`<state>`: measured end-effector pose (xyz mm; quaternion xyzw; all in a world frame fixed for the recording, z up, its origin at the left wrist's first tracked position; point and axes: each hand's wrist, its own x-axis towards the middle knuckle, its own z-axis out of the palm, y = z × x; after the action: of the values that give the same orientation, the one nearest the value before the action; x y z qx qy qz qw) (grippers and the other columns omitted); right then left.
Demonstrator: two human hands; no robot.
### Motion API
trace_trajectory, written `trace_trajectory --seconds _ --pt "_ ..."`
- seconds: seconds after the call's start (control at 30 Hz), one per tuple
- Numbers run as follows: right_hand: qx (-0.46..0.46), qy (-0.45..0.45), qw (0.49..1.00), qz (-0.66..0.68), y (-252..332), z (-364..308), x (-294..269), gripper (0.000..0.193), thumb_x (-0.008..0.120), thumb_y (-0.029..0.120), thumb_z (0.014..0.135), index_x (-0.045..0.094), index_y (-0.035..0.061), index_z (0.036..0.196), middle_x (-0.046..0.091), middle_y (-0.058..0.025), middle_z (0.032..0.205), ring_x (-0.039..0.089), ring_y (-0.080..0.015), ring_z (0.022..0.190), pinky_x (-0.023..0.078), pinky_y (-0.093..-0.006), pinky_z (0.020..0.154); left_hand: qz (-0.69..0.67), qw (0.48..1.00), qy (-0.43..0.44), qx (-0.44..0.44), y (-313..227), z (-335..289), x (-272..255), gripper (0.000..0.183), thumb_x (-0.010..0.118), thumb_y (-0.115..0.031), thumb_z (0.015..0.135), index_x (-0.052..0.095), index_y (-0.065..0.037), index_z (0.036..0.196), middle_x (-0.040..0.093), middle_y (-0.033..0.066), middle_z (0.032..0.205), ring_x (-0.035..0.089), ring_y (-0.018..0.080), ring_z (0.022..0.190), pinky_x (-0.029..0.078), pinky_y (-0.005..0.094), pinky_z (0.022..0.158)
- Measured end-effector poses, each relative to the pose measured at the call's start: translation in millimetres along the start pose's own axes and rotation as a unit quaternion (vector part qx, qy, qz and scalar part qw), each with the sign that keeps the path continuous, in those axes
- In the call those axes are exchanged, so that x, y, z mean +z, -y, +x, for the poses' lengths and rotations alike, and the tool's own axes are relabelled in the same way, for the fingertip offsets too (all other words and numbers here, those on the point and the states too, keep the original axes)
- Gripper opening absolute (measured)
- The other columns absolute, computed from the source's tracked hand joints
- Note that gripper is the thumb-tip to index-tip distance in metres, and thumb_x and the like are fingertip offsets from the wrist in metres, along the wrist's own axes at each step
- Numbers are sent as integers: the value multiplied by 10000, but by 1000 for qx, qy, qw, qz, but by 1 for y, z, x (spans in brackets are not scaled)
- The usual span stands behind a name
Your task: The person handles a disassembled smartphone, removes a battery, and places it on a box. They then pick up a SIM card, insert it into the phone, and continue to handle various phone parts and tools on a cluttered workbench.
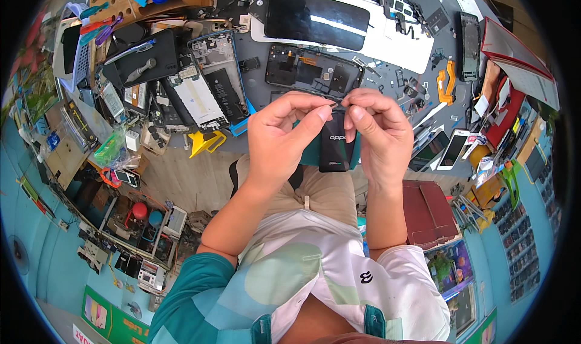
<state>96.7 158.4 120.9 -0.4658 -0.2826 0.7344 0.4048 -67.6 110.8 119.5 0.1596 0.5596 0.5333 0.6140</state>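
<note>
Right hand (382, 135): I held a black slab (336, 153);
Left hand (278, 138): I pinched narrowly at its top;
Desk (255, 82): phone housing (310, 71) lay beyond.

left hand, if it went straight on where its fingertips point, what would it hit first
Most likely the right hand, whose fingertips face the left hand across a narrow gap. The black flat piece reaches up near that gap; depth is unclear, so it might be met first.

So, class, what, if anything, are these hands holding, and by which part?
A flat black phone battery, held at its far end by the fingertips of the left hand and right hand; each fingertip's exact contact is unclear.
</note>
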Motion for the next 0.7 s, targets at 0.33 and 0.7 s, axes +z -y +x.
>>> trace_trajectory --seconds 0.33,0.7 --pt "-25 -9 999 18 -5 -13 12 156 730 -47 924 756 -30 1077 625 -155 1207 666 -176 929 586 -269 687 40 998 20 52 -8 -8 4 138 705 37 934 739 59 1066 733 114 1030 695 136 897 570 264 814" --pt "-55 -23 997 -40 -9 -14 15 181 755 -64 895 758 -28 1073 650 -148 1148 696 -190 942 604 -291 776 -51 998 37 -3 -13 -11 2 127 713 15 959 719 85 1064 733 111 985 705 145 888 569 276 803"
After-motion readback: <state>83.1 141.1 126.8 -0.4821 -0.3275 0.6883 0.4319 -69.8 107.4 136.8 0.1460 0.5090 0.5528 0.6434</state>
